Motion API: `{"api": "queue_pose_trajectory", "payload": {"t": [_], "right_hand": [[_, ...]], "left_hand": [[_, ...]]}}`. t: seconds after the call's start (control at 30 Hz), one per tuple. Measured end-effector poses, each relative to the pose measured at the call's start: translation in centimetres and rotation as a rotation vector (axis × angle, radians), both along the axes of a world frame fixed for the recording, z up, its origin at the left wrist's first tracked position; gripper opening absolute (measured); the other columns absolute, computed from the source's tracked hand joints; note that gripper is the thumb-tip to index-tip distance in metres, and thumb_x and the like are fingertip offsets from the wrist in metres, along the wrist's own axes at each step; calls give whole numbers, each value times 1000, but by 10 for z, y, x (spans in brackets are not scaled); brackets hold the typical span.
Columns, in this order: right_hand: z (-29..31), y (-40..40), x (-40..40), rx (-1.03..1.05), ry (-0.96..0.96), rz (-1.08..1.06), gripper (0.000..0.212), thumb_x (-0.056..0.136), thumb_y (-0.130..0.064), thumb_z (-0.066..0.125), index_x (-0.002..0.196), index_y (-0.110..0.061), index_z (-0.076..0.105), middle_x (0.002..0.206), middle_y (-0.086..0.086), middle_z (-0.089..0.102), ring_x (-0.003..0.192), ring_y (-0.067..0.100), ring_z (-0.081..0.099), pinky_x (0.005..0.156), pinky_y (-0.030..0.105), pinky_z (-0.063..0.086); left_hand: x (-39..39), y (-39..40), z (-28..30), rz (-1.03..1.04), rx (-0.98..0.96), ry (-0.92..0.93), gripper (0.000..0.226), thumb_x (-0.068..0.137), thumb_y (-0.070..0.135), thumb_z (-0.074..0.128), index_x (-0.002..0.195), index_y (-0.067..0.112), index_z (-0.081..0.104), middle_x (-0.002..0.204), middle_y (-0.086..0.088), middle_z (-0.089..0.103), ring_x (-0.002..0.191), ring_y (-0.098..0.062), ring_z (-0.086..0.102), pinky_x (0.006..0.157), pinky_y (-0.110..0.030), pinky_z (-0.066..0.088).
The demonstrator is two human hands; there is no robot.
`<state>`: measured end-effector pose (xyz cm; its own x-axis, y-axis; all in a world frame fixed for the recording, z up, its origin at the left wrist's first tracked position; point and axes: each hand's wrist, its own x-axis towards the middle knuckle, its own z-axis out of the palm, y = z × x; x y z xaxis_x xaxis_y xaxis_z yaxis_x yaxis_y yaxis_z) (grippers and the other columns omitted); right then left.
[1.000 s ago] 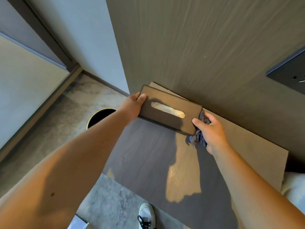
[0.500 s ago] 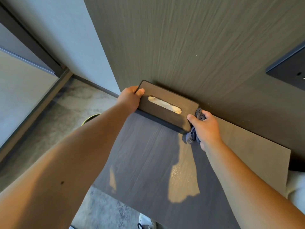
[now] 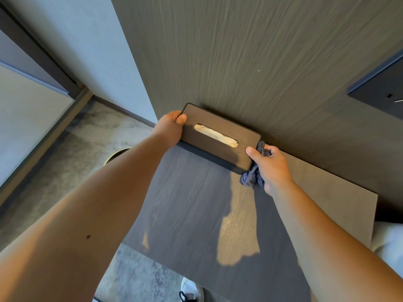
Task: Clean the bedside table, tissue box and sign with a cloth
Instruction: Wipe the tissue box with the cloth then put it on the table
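Dark wood-grain tissue box (image 3: 220, 138) sits at the rear of the surface (image 3: 192, 214), its back edge against the wall panel (image 3: 250, 51). Left hand (image 3: 169, 129) grips the left end, thumb on the lid; right hand (image 3: 269, 168) holds the right end, fingers (image 3: 250, 151) curled round a bunched blue cloth (image 3: 251, 177). Seat the box squarely and level — release only once it rests flat. Nearby: a dark wall plate (image 3: 379, 88) at right, a round bin (image 3: 117, 154) on the floor below — neither obstructs.
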<state>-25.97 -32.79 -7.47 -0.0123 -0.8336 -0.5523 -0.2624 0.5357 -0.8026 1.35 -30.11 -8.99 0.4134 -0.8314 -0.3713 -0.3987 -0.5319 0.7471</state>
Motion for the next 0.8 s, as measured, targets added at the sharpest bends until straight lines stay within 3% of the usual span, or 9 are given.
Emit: {"api": "queue_pose_trajectory", "payload": {"t": [0.1,0.23,0.3,0.4,0.5,0.6,0.63,0.7,0.8], "right_hand": [[0,-6,-8,20,-38,-13,29,80,-26,78,102,-17,61,96,6,71,85,17,71,65,30,57],[8,-5,-23,-27,-29,-36,14,85,-18,71,94,-20,60,87,4,68,77,13,70,51,22,52],[17,1,-29,-72,3,-35,14,86,-15,69,89,-24,60,84,1,67,75,12,70,53,23,53],[34,19,-30,-137,62,57,16,83,-14,68,85,-28,59,75,-4,67,70,11,67,58,28,55],[53,51,-18,-206,101,193,20,82,-16,68,84,-32,57,71,-14,66,63,3,64,49,17,49],[63,91,14,-231,103,344,24,83,-20,70,82,-39,55,75,-16,66,66,1,64,49,13,47],[64,106,28,-243,106,400,26,83,-21,70,80,-41,55,75,-18,65,66,1,64,49,13,47],[62,137,58,-253,110,510,24,82,-23,71,77,-39,54,71,-18,63,61,0,60,50,13,45],[51,190,103,-209,113,667,20,80,-23,73,78,-28,54,66,-9,59,56,5,55,55,27,44]], "left_hand": [[1,3,3,13,17,-28,33,101,32,33,110,15,60,93,-4,59,84,-20,54,70,-31,43],[6,15,13,28,17,-59,29,98,29,37,72,18,42,67,0,41,62,-15,38,54,-29,31],[11,26,23,46,-12,-62,30,95,24,38,68,15,32,65,-2,33,60,-19,30,52,-32,25],[21,52,36,76,-7,-64,21,93,22,38,74,12,36,70,-7,33,66,-22,29,58,-34,25],[30,95,44,128,-10,-57,25,95,27,40,86,9,54,77,-6,49,72,-23,44,70,-34,36],[35,156,49,207,49,-64,34,98,37,40,121,21,59,112,-1,65,105,-22,58,88,-33,41],[37,180,48,237,70,-68,37,98,39,39,125,20,57,118,-4,65,108,-25,59,84,-31,42],[44,234,44,290,84,-67,38,98,39,38,120,16,58,112,-12,66,96,-29,62,67,-28,43],[49,337,33,454,143,-66,39,100,42,37,122,18,59,110,-8,66,100,-28,60,74,-29,38]]}}
